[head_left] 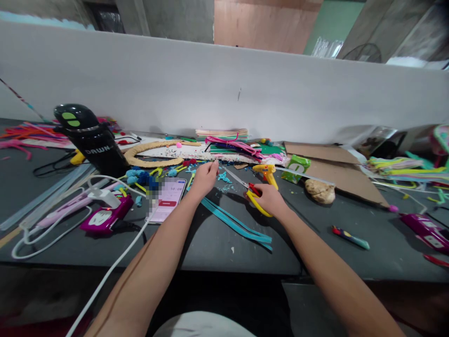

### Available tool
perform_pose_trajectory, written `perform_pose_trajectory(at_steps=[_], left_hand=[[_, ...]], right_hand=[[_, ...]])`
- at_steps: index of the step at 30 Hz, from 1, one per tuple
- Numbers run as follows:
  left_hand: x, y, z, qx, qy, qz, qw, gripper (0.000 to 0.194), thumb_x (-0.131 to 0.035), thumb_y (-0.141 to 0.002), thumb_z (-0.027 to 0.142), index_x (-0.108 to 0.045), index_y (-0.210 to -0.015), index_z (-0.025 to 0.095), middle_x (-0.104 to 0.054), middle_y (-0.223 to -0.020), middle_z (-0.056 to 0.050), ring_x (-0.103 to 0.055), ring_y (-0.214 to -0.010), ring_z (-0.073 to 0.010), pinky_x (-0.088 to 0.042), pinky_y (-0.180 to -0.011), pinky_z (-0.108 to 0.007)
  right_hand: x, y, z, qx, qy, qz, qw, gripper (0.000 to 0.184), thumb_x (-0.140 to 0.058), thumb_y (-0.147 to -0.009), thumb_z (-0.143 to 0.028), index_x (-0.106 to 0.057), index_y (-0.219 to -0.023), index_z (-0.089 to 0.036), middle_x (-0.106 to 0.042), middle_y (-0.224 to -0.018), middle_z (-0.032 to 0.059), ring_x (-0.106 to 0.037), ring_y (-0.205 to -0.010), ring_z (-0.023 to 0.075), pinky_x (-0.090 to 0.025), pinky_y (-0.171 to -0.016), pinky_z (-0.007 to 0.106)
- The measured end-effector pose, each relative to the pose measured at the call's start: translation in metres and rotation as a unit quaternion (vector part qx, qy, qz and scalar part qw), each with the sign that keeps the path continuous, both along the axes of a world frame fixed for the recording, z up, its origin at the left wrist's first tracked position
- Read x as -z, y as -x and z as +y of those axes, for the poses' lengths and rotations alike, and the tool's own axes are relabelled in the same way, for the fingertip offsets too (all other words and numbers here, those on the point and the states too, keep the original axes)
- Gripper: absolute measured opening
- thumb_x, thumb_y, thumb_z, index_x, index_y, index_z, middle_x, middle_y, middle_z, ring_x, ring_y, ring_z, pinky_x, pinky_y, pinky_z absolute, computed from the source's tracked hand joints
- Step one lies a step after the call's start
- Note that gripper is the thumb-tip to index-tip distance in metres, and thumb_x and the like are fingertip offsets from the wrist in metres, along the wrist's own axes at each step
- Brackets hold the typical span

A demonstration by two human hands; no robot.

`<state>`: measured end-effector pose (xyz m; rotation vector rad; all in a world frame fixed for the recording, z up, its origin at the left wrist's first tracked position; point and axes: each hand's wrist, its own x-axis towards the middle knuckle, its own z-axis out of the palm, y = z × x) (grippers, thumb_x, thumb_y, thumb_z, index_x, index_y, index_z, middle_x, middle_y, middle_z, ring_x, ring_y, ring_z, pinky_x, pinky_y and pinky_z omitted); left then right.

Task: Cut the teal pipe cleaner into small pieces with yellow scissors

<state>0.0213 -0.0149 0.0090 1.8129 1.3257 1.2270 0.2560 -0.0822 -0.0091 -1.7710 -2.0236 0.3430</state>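
My right hand [271, 200] is wrapped round the yellow and red handles of a pair of scissors [258, 205]. The blades are parted and point forward and left, toward my left hand [206, 178]. That hand is closed in a pinch, and whatever its fingertips hold is too small to make out. Light blue cut bits [224, 177] lie on the table just beside the blades. Several long light blue fuzzy strips [233, 223] lie between my forearms. A yellow glue gun [265, 172] is just beyond my right hand.
Left of my arm are a phone [172, 199] with a cable across it, a purple power strip [108, 216] and a tilted black bottle [96, 145]. At right lie a green box [296, 168], cardboard [345, 180], a utility knife [351, 237] and colourful strips [403, 168]. A white partition [168, 89] stands behind.
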Motion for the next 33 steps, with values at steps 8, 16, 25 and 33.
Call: perform_pose_trajectory(at_steps=[8, 16, 25, 33], left_hand=[[0.0019, -0.0014, 0.0014, -0.001, 0.004, 0.003, 1.000, 0.045, -0.038, -0.092, 0.050, -0.051, -0.064, 0.017, -0.048, -0.055, 0.002, -0.043, -0.055, -0.0119, -0.032, -0.057, -0.026], [0.0032, -0.0012, 0.0013, 0.002, 0.002, 0.005, 1.000, 0.047, -0.038, -0.092, 0.053, -0.051, -0.064, 0.017, -0.047, -0.056, 0.001, -0.043, -0.056, -0.0124, -0.032, -0.056, -0.026], [0.0031, -0.0018, 0.0010, 0.003, 0.008, 0.004, 1.000, 0.047, -0.037, -0.092, 0.053, -0.051, -0.064, 0.018, -0.046, -0.054, 0.002, -0.042, -0.054, -0.0121, -0.031, -0.055, -0.026], [0.0011, -0.0017, 0.0001, -0.003, 0.005, 0.007, 1.000, 0.045, -0.039, -0.092, 0.049, -0.052, -0.064, 0.017, -0.046, -0.053, 0.002, -0.043, -0.053, -0.0116, -0.031, -0.055, -0.026]], right_hand=[[0.0019, -0.0005, 0.0010, 0.000, 0.002, -0.013, 1.000, 0.038, -0.058, -0.077, -0.056, -0.057, -0.064, -0.019, -0.057, -0.062, 0.0007, -0.044, -0.059, 0.0129, -0.024, -0.052, 0.025], [0.0049, -0.0018, 0.0029, -0.009, -0.004, -0.016, 1.000, 0.037, -0.057, -0.079, -0.053, -0.056, -0.063, -0.019, -0.057, -0.061, 0.0007, -0.046, -0.059, 0.0131, -0.025, -0.053, 0.026], [0.0026, -0.0009, 0.0023, -0.014, -0.003, -0.031, 0.999, 0.033, -0.058, -0.079, -0.049, -0.058, -0.065, -0.019, -0.057, -0.062, 0.0010, -0.044, -0.059, 0.0129, -0.026, -0.054, 0.025], [0.0043, -0.0017, 0.0033, -0.003, 0.000, -0.011, 1.000, 0.036, -0.059, -0.078, -0.052, -0.057, -0.063, -0.019, -0.056, -0.061, 0.0007, -0.044, -0.059, 0.0131, -0.027, -0.054, 0.025]])
